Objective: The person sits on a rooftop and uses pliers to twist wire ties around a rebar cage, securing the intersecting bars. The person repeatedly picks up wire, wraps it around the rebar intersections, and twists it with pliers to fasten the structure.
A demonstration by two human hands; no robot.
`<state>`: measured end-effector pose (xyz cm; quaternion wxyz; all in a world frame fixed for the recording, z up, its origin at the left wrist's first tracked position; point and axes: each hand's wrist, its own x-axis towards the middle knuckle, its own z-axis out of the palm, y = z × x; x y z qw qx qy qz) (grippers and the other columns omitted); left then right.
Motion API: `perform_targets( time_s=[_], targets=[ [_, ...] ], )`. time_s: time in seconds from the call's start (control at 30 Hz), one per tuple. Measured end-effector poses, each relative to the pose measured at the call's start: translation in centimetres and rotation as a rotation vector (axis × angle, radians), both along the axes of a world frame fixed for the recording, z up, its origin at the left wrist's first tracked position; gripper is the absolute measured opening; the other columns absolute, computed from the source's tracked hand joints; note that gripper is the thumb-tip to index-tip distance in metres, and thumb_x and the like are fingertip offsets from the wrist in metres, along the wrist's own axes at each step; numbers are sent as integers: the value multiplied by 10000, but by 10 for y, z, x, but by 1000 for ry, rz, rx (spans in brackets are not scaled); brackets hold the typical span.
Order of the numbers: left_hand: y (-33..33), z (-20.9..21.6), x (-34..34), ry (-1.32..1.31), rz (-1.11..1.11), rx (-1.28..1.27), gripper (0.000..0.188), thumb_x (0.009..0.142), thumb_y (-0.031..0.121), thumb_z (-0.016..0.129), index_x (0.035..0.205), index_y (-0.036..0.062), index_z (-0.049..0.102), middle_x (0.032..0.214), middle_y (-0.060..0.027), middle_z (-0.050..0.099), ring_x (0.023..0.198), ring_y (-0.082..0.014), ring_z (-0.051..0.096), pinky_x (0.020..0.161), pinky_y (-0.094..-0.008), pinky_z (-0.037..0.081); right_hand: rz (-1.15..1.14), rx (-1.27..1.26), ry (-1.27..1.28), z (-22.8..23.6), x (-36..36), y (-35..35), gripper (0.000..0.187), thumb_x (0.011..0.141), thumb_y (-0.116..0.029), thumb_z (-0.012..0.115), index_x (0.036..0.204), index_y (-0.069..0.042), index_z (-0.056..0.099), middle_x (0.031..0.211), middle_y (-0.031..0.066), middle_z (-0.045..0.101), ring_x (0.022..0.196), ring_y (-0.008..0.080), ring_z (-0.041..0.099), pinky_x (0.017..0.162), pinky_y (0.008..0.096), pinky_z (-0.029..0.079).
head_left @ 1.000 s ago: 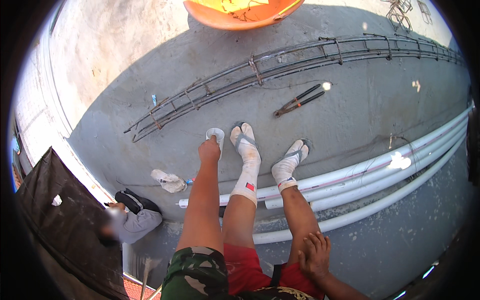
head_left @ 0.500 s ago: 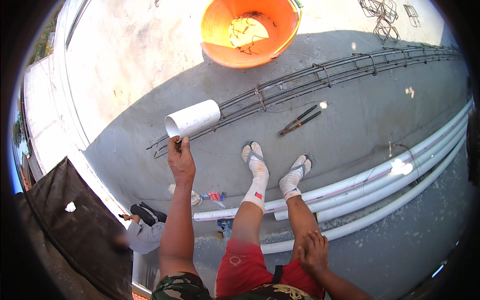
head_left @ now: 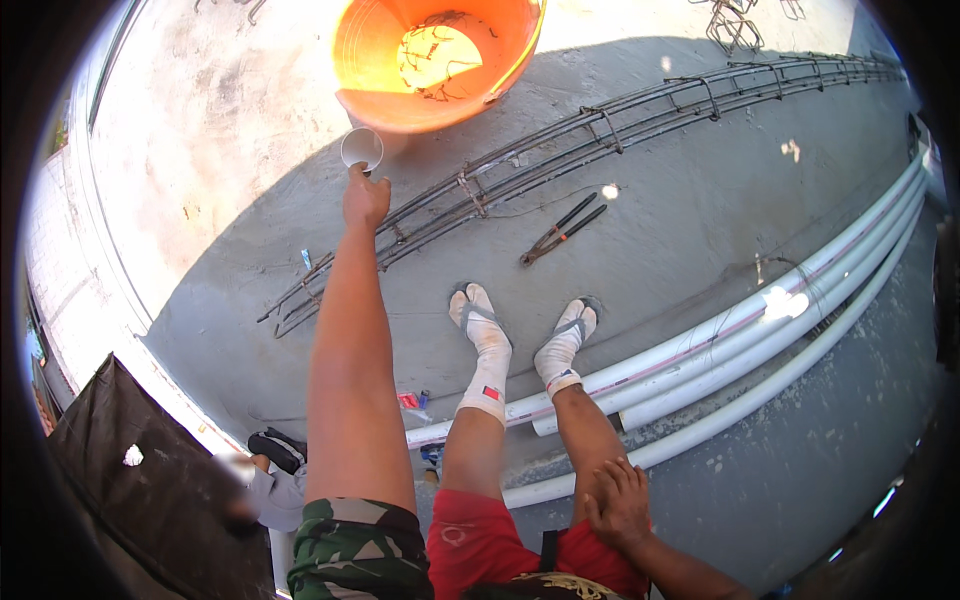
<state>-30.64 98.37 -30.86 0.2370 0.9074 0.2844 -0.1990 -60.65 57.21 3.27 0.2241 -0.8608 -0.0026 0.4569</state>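
Observation:
My left hand (head_left: 366, 198) is stretched out far ahead, pinching the near rim of a short white plastic pipe piece (head_left: 361, 146). The pipe's round open end faces me, and most of its length is hidden behind that end. Just beyond it stands an orange bucket (head_left: 380, 115) with pieces of wire inside. Below and to the right of the pipe lies a long cage of steel reinforcing bars (head_left: 540, 145). My right hand (head_left: 618, 503) rests on my right leg near the knee, holding nothing, its fingers apart.
Dark-handled pincers (head_left: 562, 230) lie on the concrete before my feet. Several long white pipes (head_left: 720, 365) run along the right. Bent wire stirrups (head_left: 733, 27) lie at the far right. A person (head_left: 275, 500) is at lower left beside a dark sheet (head_left: 130, 450).
My left hand has carried the pipe piece forward off the bar cage toward the bucket, turning its open end to me. My right hand stays on my leg. The view has shifted slightly.

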Motion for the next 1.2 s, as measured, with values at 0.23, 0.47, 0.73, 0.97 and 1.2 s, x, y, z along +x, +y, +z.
perform_targets(
  time_s=[0.23, 0.47, 0.73, 0.97, 1.2],
  targets=[
    [3, 9, 4, 112, -101, -124, 720, 841, 220, 634, 1451, 6, 317, 1333, -295, 508, 1266, -425, 471, 1064, -442, 381, 14, -3, -21, 1, 7, 6, 436, 802, -241, 662, 1182, -42, 581, 1255, 181, 527, 1260, 394, 439, 1045, 585, 299],
    [-32, 87, -74, -53, -44, -278, 651, 884, 120, 593, 1465, 37, 312, 1420, -260, 434, 1298, -385, 455, 1068, -423, 381, 44, -35, -70, -1, 7, 10, 442, 818, -278, 643, 1187, -47, 567, 1265, 193, 511, 1253, 398, 427, 1037, 590, 296],
    [-126, 328, -272, 505, -295, -293, 674, 811, 366, 652, 1387, 92, 433, 1411, -200, 436, 1335, -440, 357, 1051, -618, 287, 43, -136, -165, 22, 43, 13, 475, 820, -305, 636, 1215, -53, 552, 1272, 211, 498, 1237, 407, 427, 1031, 564, 306],
    [-148, 309, -243, 440, -189, -171, 697, 810, 352, 646, 1401, 64, 413, 1413, -200, 435, 1353, -432, 334, 1065, -608, 253, -54, -271, -298, 68, 114, -45, 513, 807, -301, 667, 1239, -52, 544, 1301, 217, 484, 1280, 428, 381, 1074, 573, 252],
    [-204, 286, -172, 504, -47, -69, 670, 810, 356, 623, 1386, 71, 435, 1422, -169, 438, 1360, -389, 340, 1079, -588, 258, 204, -248, -309, 11, 247, -94, 546, 795, -328, 684, 1254, -71, 537, 1332, 214, 455, 1307, 431, 358, 1077, 610, 240]
  ],
)
